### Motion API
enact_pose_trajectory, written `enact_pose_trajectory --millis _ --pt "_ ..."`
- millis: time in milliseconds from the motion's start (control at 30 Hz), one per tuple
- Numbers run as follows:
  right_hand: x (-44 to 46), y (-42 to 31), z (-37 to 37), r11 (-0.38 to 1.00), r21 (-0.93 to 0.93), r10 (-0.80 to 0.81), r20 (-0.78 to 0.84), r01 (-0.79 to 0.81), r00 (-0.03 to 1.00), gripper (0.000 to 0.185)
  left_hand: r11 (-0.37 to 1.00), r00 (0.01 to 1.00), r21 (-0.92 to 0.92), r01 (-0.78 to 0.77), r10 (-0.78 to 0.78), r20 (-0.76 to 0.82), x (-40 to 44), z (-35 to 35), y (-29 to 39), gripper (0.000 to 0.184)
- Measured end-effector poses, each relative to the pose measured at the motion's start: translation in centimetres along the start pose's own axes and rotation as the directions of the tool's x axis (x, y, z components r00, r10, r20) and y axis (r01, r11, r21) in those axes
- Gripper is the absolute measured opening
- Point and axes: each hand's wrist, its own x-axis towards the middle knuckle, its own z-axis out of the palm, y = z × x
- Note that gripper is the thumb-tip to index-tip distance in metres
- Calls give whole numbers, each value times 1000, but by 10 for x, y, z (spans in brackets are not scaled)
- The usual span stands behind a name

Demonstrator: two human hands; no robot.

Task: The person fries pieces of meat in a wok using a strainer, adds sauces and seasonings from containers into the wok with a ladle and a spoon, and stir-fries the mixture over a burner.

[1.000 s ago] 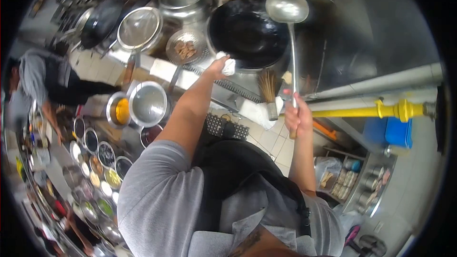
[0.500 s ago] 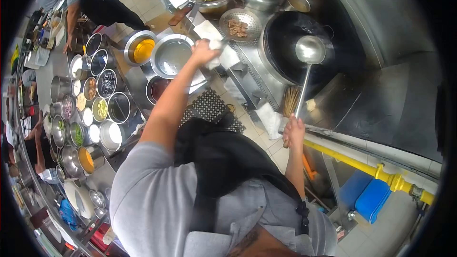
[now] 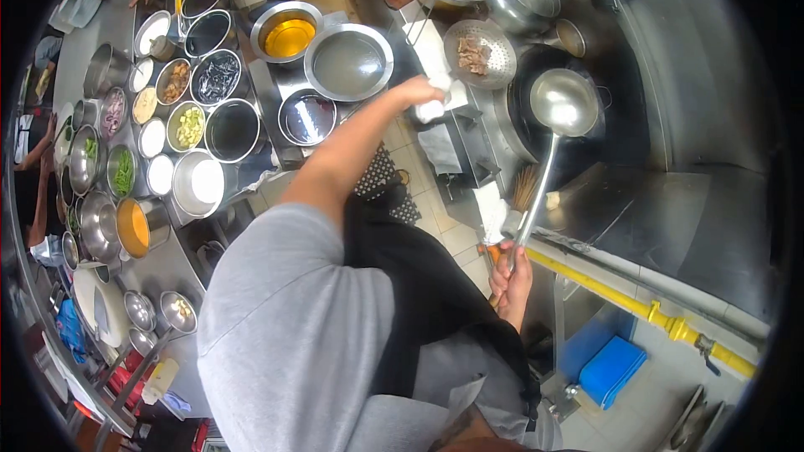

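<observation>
Well, the right hand (image 3: 512, 276) had its fingers clamped round a ladle (image 3: 564, 103), its bowl over the wok (image 3: 528, 84); left of the wok, the left hand (image 3: 417, 92) gripped a white cloth (image 3: 430, 109).

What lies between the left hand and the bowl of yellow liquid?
The head view shows a metal basin of pale liquid between the left hand and the bowl of yellow liquid.
</observation>
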Motion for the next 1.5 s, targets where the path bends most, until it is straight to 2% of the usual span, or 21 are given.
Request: enact_pose_trajectory --millis 133,200,267,333,400,467,567,600,667,700,733,767,900,967,1000,1067,1100,1133,1200,1333,1500 --pt "-4 -2 16 1000 17 5 -3 -5 1000 39 998 999 -51 -39 40 14 -116 -5 -2 39" --pt "1 -6 26 992 -130 12 43 -7 999 40 997 1000 -83 0 1 9 -190 -12 8 39" --pt "15 -3 35 988 -152 52 104 -36 993 41 995 1000 -97 29 -29 -4 -236 -16 -28 36" --pt "32 -2 56 939 -343 64 60 -40 996 42 994 995 67 84 -80 -59 -292 -24 -32 34" --pt "61 6 76 866 -498 92 68 -46 994 40 988 992 105 109 -101 -78 -323 -24 -69 33" --pt "108 24 90 770 -638 91 120 7 989 38 992 983 29 120 -115 -142 -348 -16 -93 31" --pt "196 55 105 583 -805 86 199 113 976 39 982 972 59 180 -168 -163 -362 -9 -137 32" --pt "247 81 101 426 -855 -57 300 295 952 36 982 971 61 179 -166 -171 -367 -8 -140 32" --pt "284 97 124 169 -881 -163 417 442 894 37 969 957 82 235 -216 -194 -377 -3 -146 32" --pt "282 96 149 102 -894 -149 420 437 895 42 978 959 36 208 -196 -204 -381 2 -156 32" --pt "315 113 147 -39 -888 -178 457 458 871 46 972 949 15 233 -224 -222 -381 8 -175 29" --pt "323 121 157 -86 -888 -187 459 451 868 44 971 945 3 237 -230 -233 -389 12 -174 29" --pt "361 154 172 -19 -927 -128 375 375 918 47 963 905 -80 257 -269 -329 -428 36 -133 31" --pt "346 152 180 211 -959 96 215 191 972 45 942 881 -105 320 -336 -334 -439 48 -128 32" --pt "348 153 178 223 -956 100 218 192 971 45 929 862 -128 346 -369 -347 -441 56 -141 33" --pt "355 155 172 666 -743 442 317 -70 839 49 906 829 -162 391 -423 -365 -446 69 -138 31" --pt "332 140 180 711 -665 512 268 -228 816 42 882 796 -203 426 -472 -378 -448 74 -136 30" --pt "333 142 177 721 -653 511 279 -230 813 42 881 793 -188 433 -472 -386 -450 81 -140 30" --pt "335 140 173 756 -485 620 314 -440 719 36 887 783 -296 354 -454 -425 -449 93 -147 25" --pt "331 130 158 752 -392 658 415 -530 628 34 874 746 -366 318 -469 -473 -449 117 -151 24" --pt "313 112 149 779 -445 616 414 -441 670 34 887 728 -368 281 -446 -520 -443 139 -139 25"
